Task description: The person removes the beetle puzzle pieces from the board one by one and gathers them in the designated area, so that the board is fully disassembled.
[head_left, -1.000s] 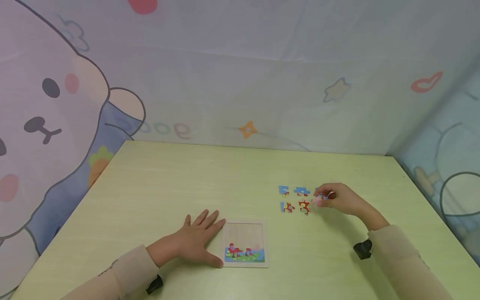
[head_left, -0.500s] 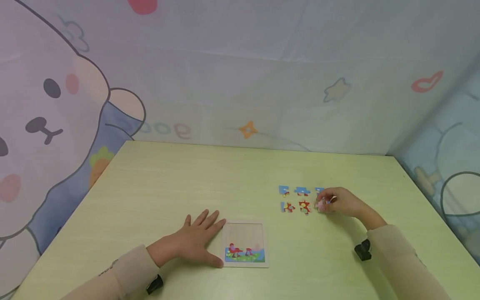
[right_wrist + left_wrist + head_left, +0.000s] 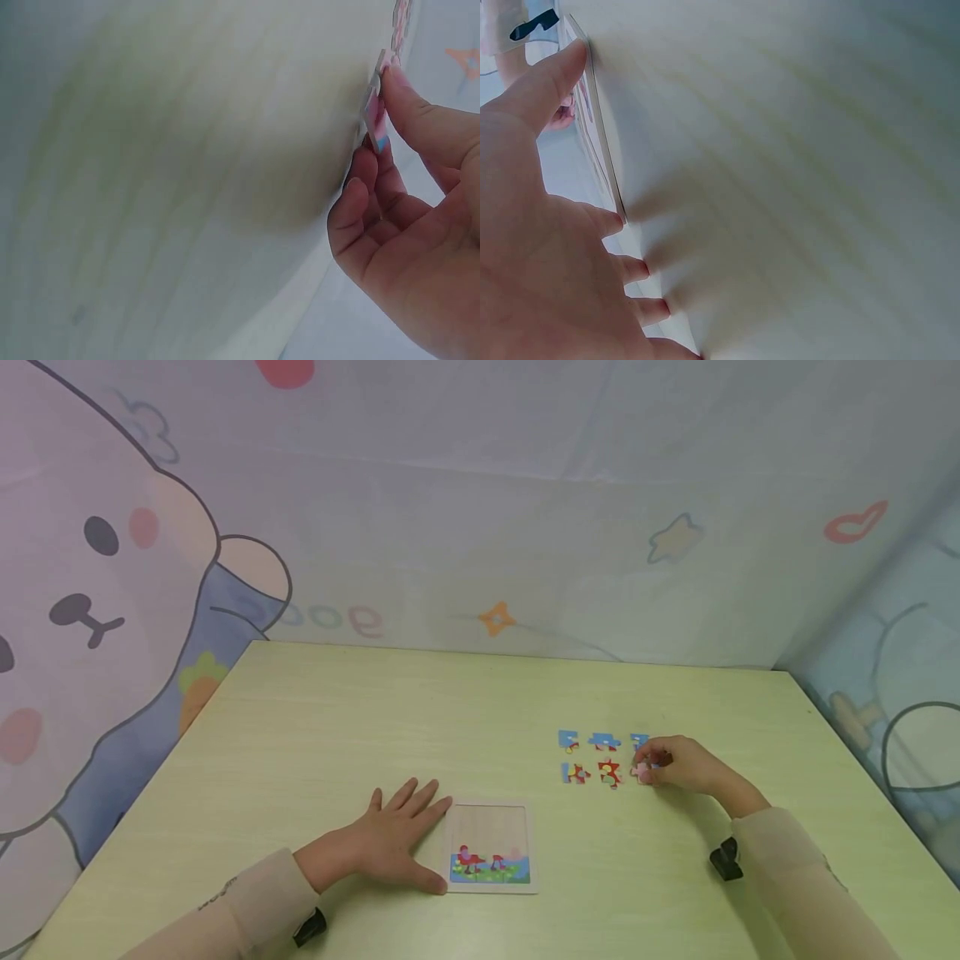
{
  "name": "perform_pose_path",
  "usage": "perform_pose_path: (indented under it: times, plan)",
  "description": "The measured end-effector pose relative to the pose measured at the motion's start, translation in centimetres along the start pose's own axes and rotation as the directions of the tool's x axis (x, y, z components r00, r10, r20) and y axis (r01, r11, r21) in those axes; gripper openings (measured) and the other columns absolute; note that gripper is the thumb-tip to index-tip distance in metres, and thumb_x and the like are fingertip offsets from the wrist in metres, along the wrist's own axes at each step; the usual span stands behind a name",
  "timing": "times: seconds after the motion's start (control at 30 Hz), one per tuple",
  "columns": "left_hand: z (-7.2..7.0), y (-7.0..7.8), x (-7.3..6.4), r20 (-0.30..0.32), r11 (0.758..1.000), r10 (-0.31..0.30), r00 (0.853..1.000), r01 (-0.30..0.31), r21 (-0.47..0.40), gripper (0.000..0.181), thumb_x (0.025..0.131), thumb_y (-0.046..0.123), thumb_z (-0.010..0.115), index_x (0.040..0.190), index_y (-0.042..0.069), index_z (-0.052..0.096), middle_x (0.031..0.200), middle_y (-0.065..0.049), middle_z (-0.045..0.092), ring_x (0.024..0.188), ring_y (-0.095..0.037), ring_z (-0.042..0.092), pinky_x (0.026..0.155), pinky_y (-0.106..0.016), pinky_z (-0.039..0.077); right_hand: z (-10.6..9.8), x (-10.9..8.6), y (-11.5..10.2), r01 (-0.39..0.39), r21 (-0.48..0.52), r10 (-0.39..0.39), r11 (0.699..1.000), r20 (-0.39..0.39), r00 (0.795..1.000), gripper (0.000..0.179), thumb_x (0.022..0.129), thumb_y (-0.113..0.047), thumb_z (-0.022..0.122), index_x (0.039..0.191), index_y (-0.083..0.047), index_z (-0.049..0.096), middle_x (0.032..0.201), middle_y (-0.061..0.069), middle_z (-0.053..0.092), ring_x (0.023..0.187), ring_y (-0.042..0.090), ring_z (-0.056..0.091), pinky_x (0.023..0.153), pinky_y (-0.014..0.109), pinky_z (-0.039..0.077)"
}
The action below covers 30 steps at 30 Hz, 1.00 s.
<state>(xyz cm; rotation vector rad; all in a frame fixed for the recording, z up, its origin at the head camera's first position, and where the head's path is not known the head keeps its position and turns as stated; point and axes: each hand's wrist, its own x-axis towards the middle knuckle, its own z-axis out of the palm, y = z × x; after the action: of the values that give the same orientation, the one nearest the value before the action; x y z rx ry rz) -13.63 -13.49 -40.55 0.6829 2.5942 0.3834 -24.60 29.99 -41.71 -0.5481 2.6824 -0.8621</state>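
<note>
With fingers spread, my left hand [image 3: 386,847] lies on the table against the left side of a wooden puzzle board [image 3: 489,805]; thumb and little finger touch its rim. The board's bottom strip holds a picture of red birds on green and blue, and bare wood shows above it. My right hand [image 3: 686,764] pinches a pink puzzle piece [image 3: 642,772] between thumb and fingers at the right end of the loose pieces. In the right wrist view the puzzle piece [image 3: 376,120] is tilted, seen nearly edge-on. Whether it touches the table is unclear.
Loose pieces stand in two rows: a blue piece [image 3: 568,740], another blue piece [image 3: 604,742] and a partly covered one [image 3: 638,740] behind, a red-and-blue piece [image 3: 576,773] and a red-and-yellow piece [image 3: 610,772] in front. A printed cloth [image 3: 570,527] hangs behind the pale table [image 3: 375,710].
My right hand has moved slightly right and toward me with the pink puzzle piece, uncovering more of the blue piece behind it. The left hand and board stay put.
</note>
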Motion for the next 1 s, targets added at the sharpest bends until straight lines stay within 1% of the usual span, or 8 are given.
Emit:
perform_pose_path:
  times: [0.17, 0.33, 0.53, 0.67, 0.73, 0.87, 1.0]
  plan:
    - [-0.1, 0.1, 0.0, -0.001, 1.000, 0.004, 1.000, -0.004, 0.000, 0.104, 0.076, 0.068, 0.066, 0.154, 0.014, 0.024, 0.161, -0.012, 0.011, 0.147, -0.038, 0.004, 0.106, -0.072, 0.005, 0.1, -0.1, 0.0, 0.013, -0.009, -0.013, 1.000, 0.002, 1.000, 0.018, 0.085, -0.011, 0.073, 0.099, -0.003, 0.067, 0.080, 0.000, 0.050, 0.076, 0.015, 0.042, 0.065, 0.026, 0.035]
    - [-0.3, 0.1, -0.1, -0.002, 1.000, 0.007, 1.000, -0.007, -0.009, 0.104, 0.076, 0.066, 0.067, 0.154, 0.013, 0.024, 0.161, -0.013, 0.012, 0.147, -0.039, 0.005, 0.106, -0.073, 0.005, 0.0, -0.1, 0.0, 0.009, -0.018, -0.008, 1.000, 0.004, 1.000, 0.020, 0.086, -0.013, 0.072, 0.102, -0.002, 0.068, 0.082, 0.000, 0.051, 0.078, 0.015, 0.042, 0.067, 0.027, 0.036]
    - [-0.2, 0.1, 0.0, -0.002, 1.000, 0.006, 1.000, -0.006, -0.002, 0.104, 0.076, 0.067, 0.066, 0.154, 0.013, 0.024, 0.161, -0.013, 0.011, 0.147, -0.039, 0.005, 0.106, -0.072, 0.005, -0.1, 0.0, 0.0, -0.004, -0.045, 0.004, 0.999, -0.005, 1.000, 0.025, 0.086, -0.016, 0.073, 0.105, -0.001, 0.068, 0.088, 0.003, 0.056, 0.082, 0.017, 0.046, 0.073, 0.031, 0.041]
    - [-0.1, 0.1, 0.0, -0.001, 1.000, 0.004, 1.000, -0.004, -0.003, 0.104, 0.076, 0.067, 0.066, 0.154, 0.014, 0.024, 0.161, -0.012, 0.011, 0.147, -0.038, 0.005, 0.106, -0.072, 0.005, -0.3, -0.1, -0.3, -0.011, -0.039, 0.010, 0.999, -0.019, 1.000, 0.029, 0.087, -0.019, 0.073, 0.109, -0.001, 0.067, 0.094, 0.006, 0.059, 0.085, 0.019, 0.050, 0.076, 0.033, 0.044]
    - [-0.1, 0.1, 0.0, -0.002, 1.000, 0.004, 1.000, -0.004, -0.007, 0.104, 0.076, 0.067, 0.066, 0.154, 0.014, 0.024, 0.161, -0.013, 0.011, 0.147, -0.038, 0.005, 0.106, -0.072, 0.005, -0.4, -0.2, -0.7, -0.006, -0.022, 0.005, 1.000, -0.021, 1.000, 0.030, 0.087, -0.018, 0.072, 0.111, 0.000, 0.066, 0.095, 0.007, 0.059, 0.086, 0.020, 0.051, 0.074, 0.033, 0.046]
    - [-0.1, 0.1, 0.0, -0.004, 1.000, 0.005, 1.000, -0.005, -0.012, 0.104, 0.076, 0.066, 0.067, 0.154, 0.013, 0.024, 0.161, -0.013, 0.012, 0.147, -0.039, 0.005, 0.106, -0.073, 0.005, -0.6, -0.3, -2.1, 0.033, 0.022, -0.033, 0.999, -0.017, 0.999, 0.032, 0.089, -0.013, 0.070, 0.116, 0.002, 0.063, 0.095, 0.008, 0.059, 0.086, 0.020, 0.054, 0.071, 0.029, 0.048]
    - [-0.1, 0.1, -0.1, -0.004, 1.000, 0.007, 1.000, -0.007, -0.015, 0.104, 0.076, 0.066, 0.067, 0.154, 0.013, 0.024, 0.161, -0.013, 0.012, 0.147, -0.039, 0.005, 0.106, -0.073, 0.005, -0.5, -0.3, -4.0, 0.097, 0.053, -0.096, 0.994, -0.014, 0.995, 0.033, 0.090, -0.013, 0.068, 0.118, 0.004, 0.061, 0.095, 0.007, 0.059, 0.086, 0.019, 0.055, 0.068, 0.028, 0.049]
